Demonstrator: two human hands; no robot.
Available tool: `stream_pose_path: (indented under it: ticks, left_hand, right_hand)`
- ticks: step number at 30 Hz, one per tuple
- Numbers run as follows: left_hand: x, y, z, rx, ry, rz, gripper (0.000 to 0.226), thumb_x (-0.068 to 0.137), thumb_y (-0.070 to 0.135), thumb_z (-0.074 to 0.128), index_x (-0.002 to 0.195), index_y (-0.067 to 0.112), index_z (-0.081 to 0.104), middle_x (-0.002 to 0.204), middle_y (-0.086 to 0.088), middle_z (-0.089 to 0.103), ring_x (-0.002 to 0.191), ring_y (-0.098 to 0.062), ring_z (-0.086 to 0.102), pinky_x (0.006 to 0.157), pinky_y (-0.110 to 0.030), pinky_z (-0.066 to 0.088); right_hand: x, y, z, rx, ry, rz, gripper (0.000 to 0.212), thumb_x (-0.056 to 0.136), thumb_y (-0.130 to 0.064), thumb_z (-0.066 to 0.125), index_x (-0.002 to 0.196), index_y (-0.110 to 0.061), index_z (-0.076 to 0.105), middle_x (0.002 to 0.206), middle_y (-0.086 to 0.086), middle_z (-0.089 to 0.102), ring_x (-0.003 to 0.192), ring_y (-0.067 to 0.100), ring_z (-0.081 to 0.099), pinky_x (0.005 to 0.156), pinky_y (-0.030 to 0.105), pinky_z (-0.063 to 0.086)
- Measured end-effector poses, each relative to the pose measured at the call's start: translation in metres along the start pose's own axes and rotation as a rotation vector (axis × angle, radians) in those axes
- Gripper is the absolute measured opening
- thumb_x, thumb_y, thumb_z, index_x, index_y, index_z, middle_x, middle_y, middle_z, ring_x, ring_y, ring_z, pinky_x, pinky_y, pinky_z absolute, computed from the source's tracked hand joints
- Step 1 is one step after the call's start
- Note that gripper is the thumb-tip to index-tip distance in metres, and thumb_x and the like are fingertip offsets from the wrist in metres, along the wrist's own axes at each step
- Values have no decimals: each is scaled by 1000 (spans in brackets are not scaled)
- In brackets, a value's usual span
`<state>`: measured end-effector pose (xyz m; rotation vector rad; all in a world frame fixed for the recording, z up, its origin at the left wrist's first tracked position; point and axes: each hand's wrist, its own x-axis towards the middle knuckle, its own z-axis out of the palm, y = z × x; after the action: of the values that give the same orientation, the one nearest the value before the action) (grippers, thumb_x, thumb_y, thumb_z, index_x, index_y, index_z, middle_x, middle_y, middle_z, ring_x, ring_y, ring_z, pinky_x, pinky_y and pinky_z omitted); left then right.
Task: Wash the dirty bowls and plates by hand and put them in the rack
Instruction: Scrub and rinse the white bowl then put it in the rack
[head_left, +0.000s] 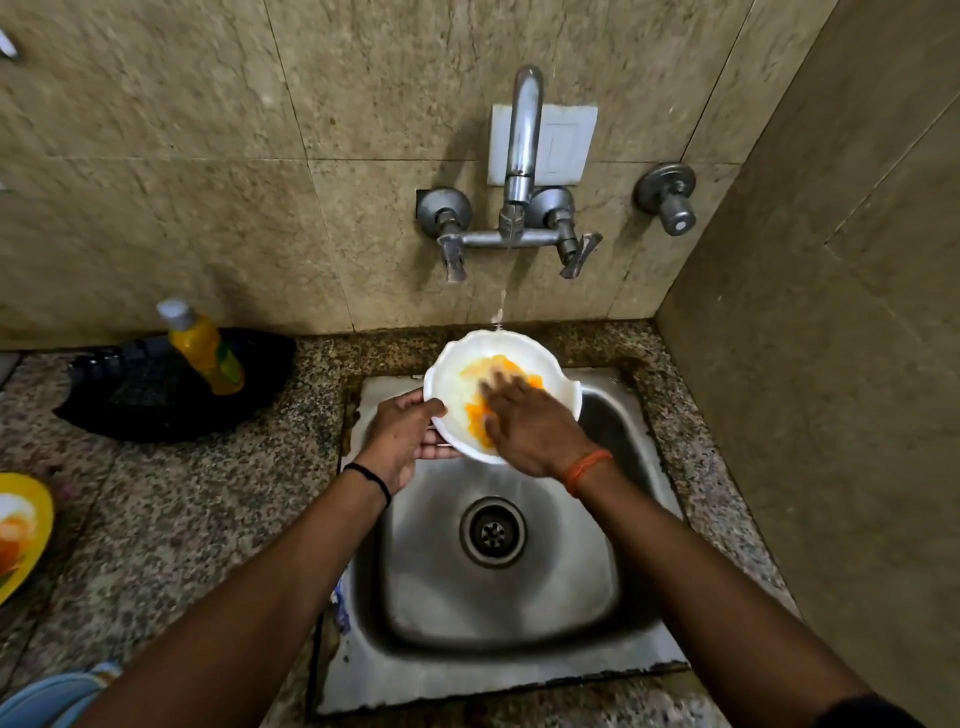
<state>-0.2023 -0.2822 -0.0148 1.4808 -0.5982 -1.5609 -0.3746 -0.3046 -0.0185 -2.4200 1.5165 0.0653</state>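
- The square stainless-steel sink (524, 670) is the landmark; its basin shows only the round drain, with no other dishes in it.
- Left of the sink, at the counter's near edge, a yellow plate (31, 519) carrying orange and white food residue waits unwashed.
- Over the sink's far-left rim, the left hand (400, 441) grips the edge of a white scalloped bowl (457, 374), thumb over the rim, fingers curled beneath.
- The right hand (530, 426) lies flat and spread inside that bowl, rubbing at orange-yellow residue; I cannot tell whether it holds a sponge.
- Beyond the sink, the wall-mounted chrome tap (522, 156) drops a thin stream onto the bowl's far rim.
- Far left of the sink, a black plastic rack (156, 389) holds only a yellow soap bottle (208, 348).
- Judgement: the washing is at an early stage, with no clean dish racked.
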Motion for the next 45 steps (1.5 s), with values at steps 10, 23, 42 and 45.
stream_pose_path:
  ticks: [10, 23, 42, 45]
  left_hand:
    - [4, -8, -2, -73, 74, 30, 30, 90, 3, 52, 117, 12, 61, 98, -16, 68, 66, -25, 71, 57, -38, 60]
    - [0, -17, 13, -124, 153, 35, 35, 92, 2, 50, 125, 10, 59, 102, -14, 65, 71, -24, 64, 65, -39, 56]
    - [2, -12, 8, -58, 37, -20, 28, 89, 1, 50, 111, 9, 64, 65, -3, 70, 52, -16, 66, 58, -36, 59]
    - [2, -5, 2, -42, 14, -15, 22, 89, 0, 50, 102, 12, 63, 75, -10, 70, 62, -25, 68, 67, -43, 59]
  right_hand:
    - [-18, -8, -3, -197, 23, 86, 66, 95, -40, 13, 149, -4, 29, 157, 20, 25, 143, 31, 29, 117, 39, 20]
    - [-38, -42, 13, -57, -152, 2, 81, 87, -46, 53, 150, -4, 23, 156, 21, 25, 144, 33, 24, 118, 38, 16]
    - [-6, -28, -5, 151, -222, -82, 56, 103, -30, 25, 155, -21, 8, 163, 3, -5, 150, 18, 1, 121, 40, 8]
    - [10, -2, -9, -42, -118, -15, 64, 100, -34, 30, 155, -18, 1, 163, 4, -7, 151, 21, -1, 121, 42, 8]
